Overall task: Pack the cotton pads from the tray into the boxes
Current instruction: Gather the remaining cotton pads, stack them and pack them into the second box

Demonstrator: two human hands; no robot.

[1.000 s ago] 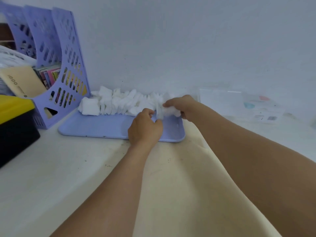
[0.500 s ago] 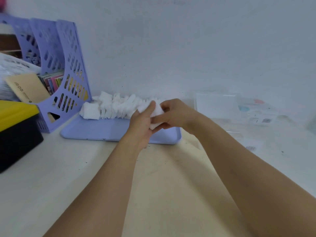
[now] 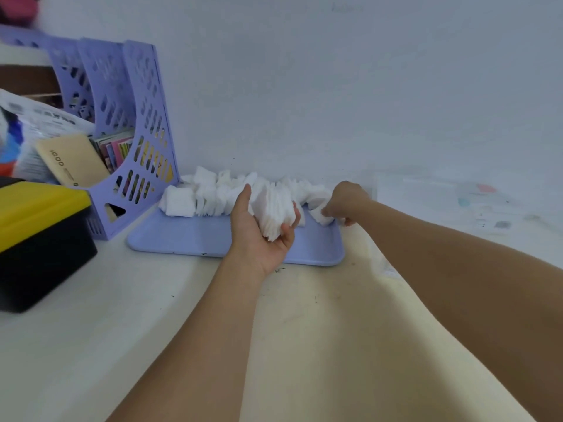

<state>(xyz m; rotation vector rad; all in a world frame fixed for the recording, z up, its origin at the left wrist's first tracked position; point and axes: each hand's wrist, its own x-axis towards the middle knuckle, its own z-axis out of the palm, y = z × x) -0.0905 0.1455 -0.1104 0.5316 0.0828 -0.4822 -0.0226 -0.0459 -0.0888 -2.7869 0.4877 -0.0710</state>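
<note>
My right hand [image 3: 345, 201] has gone back to the row of square white cotton pads [image 3: 210, 196] on the flat lilac plastic tray [image 3: 189, 237], pinching some; my left hand [image 3: 259, 229] cups a stack of pads [image 3: 272, 210].

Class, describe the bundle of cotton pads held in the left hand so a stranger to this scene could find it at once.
Start at the lilac tray against the wall, with its row of white cotton pads along the back. Above the tray's front half, the left hand grips a stack of pads. Unlike its neighbours, this stack is lifted off the tray, cupped in an upturned palm.
</note>
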